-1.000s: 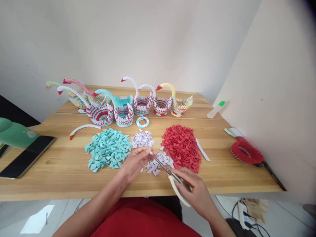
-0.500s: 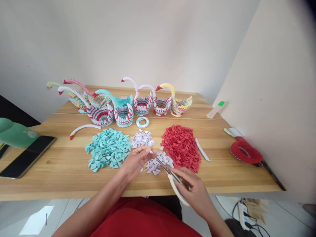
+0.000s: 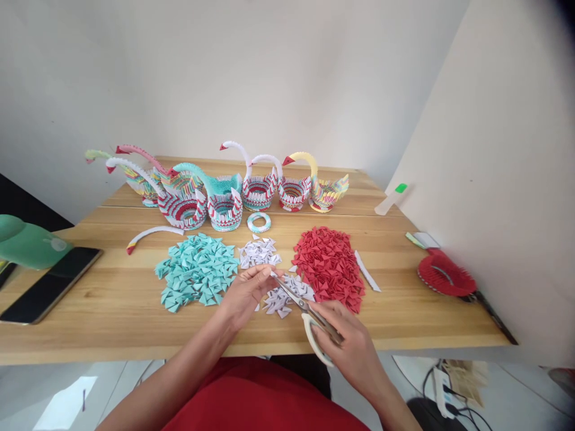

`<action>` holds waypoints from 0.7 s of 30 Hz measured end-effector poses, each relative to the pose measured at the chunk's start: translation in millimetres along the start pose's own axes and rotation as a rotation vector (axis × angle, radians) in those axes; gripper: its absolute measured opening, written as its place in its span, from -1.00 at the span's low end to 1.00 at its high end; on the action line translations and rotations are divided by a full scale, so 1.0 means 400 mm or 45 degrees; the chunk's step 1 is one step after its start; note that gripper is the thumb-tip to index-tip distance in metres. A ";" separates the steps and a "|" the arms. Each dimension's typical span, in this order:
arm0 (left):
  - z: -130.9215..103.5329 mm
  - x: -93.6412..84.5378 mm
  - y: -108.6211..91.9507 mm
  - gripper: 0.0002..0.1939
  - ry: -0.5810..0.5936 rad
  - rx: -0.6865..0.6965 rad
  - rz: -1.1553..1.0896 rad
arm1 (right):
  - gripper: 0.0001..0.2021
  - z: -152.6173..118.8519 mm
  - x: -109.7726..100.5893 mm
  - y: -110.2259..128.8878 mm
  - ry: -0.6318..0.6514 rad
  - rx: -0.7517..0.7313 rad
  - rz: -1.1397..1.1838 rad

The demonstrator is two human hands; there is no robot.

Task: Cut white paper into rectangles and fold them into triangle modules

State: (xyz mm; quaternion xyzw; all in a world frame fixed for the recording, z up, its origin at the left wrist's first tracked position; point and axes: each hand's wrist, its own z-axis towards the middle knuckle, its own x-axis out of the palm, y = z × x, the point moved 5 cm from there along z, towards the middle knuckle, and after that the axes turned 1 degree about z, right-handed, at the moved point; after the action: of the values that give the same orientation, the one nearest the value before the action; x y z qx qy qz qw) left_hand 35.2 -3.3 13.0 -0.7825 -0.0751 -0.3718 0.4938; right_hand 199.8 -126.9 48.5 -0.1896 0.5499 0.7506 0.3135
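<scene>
My left hand (image 3: 248, 290) pinches a small white folded paper piece (image 3: 272, 273), mostly covered by the fingers. In my right hand (image 3: 348, 335) is a pair of scissors (image 3: 303, 305) with pale handles, its blade tips reaching the white piece. Below and between the hands lies a heap of white folded paper triangles (image 3: 284, 302), with a second white heap (image 3: 259, 252) just beyond. A pile of turquoise paper triangles (image 3: 197, 270) is left of my left hand. Red paper triangles (image 3: 330, 266) are piled beyond my right hand.
Several folded-paper swans (image 3: 224, 209) stand along the back. A paper ring (image 3: 259, 222), a curved white paper neck (image 3: 155, 231) and a white strip (image 3: 367, 272) lie nearer. A phone (image 3: 51, 285) and green bottle (image 3: 31, 242) are left; a red brush-like object (image 3: 444, 275) is right.
The scissors have shifted slightly left and their handles are spread wider, with the blades slightly parted. My left hand stays nearly in place with the white paper piece.
</scene>
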 end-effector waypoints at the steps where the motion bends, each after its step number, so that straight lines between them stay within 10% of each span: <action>1: 0.001 -0.002 0.002 -0.78 0.001 -0.013 -0.012 | -0.69 0.000 0.001 -0.003 0.016 0.014 0.024; 12: 0.002 -0.003 0.000 -0.79 0.030 -0.018 0.013 | -0.70 -0.007 0.020 -0.053 0.169 0.457 0.505; 21: 0.003 0.002 0.002 -0.82 0.023 0.047 0.088 | -0.68 -0.001 0.014 -0.003 0.003 -0.018 -0.029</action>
State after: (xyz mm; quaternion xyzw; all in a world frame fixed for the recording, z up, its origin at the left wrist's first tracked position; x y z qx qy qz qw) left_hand 36.8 -3.0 12.6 -0.7720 -0.0502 -0.3600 0.5213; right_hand 196.6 -125.6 44.0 -0.1988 0.5426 0.7507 0.3201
